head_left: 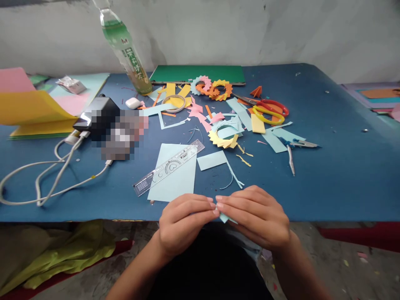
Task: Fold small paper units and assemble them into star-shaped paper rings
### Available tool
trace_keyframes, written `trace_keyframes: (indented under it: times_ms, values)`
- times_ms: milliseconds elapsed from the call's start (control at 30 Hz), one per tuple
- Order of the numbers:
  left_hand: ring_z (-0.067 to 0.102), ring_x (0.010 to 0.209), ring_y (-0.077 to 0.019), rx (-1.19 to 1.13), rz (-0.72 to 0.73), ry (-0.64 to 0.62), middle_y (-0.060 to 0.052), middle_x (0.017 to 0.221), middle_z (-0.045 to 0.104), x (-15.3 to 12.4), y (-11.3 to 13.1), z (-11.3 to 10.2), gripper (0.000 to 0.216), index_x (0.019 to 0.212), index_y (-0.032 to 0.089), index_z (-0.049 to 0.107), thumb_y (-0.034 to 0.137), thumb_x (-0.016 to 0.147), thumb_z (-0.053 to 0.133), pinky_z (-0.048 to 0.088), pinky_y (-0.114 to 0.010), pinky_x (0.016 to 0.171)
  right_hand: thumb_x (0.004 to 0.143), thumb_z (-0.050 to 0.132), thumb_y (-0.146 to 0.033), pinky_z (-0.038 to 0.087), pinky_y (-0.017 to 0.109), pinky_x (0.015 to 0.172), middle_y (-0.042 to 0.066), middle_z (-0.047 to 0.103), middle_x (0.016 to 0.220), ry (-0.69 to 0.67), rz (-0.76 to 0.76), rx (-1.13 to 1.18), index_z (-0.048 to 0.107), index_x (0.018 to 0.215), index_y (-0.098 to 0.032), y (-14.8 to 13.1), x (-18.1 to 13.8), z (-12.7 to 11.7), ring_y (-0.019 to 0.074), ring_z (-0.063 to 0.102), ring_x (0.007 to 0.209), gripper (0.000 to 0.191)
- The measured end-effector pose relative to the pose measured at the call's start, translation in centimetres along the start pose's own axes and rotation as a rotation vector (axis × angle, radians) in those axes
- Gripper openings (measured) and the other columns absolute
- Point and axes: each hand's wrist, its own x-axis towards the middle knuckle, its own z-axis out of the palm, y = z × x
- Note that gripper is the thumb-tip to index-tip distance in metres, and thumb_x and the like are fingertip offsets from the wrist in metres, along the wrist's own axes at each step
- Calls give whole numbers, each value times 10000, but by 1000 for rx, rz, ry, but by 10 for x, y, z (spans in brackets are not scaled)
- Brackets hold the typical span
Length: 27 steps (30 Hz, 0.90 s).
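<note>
Counter (343, 183): its blue surface is spreading across the scene and ending far off at a grey wall (200, 37).
Floor (340, 271): grey ground is showing below the near edge, paper scraps lying on it at right.
Near edge: it is running straight from left to right, passing just beside the hands.
Far right corner: the counter's outline is curving there, near the wall.
Left side: a cable (40, 179) is looping near the edge, and a bottle (128, 58) is standing farther back.
Middle: a ruler (170, 166) is lying slantwise over a sheet (170, 187), just beyond the left hand (189, 223); scissors (270, 111) are resting farther off.
Right side: bare blue surface is stretching from the compass (296, 146) toward the right.
Hands: both are pinching one slip (224, 218), the left's fingertips meeting those of the right hand (261, 214).
Slip: it is sitting between the fingertips at the near edge, one corner pointing near; fingers are hiding its long axis.
</note>
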Motion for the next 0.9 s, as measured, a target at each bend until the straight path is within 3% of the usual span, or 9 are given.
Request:
trace_keyframes:
  times_ms: [100,233,467,900]
  values:
    - [630,883,-161,-24,33,-32,-78,890,673,-2,0,-3,122,880,62,662,-3,791,608,561,-266,734,855,551,-87,443,281,677,49,718,972,-5,-30,-55,657,1008,-117,-3,-1,-3,120,646,831,188]
    - [615,942,-165,-41,98,-95,-86,922,675,-4,0,-6,141,931,41,652,1,818,578,557,-274,785,894,481,-55,425,276,747,-5,725,948,-19,54,-128,674,942,-164,-14,-2,-9,83,652,834,227]
    - [616,957,-149,-17,112,-112,-71,909,680,-3,2,-9,142,944,44,646,11,829,571,549,-257,814,881,513,-74,429,290,738,14,733,904,58,94,-169,689,864,-149,-22,-5,-8,109,660,817,192]
    - [637,923,-144,31,103,-132,-77,857,694,5,9,-13,121,881,53,656,67,867,537,562,-226,795,866,561,-89,452,281,705,-23,733,767,104,8,29,689,832,-175,-10,1,-4,88,624,715,158]
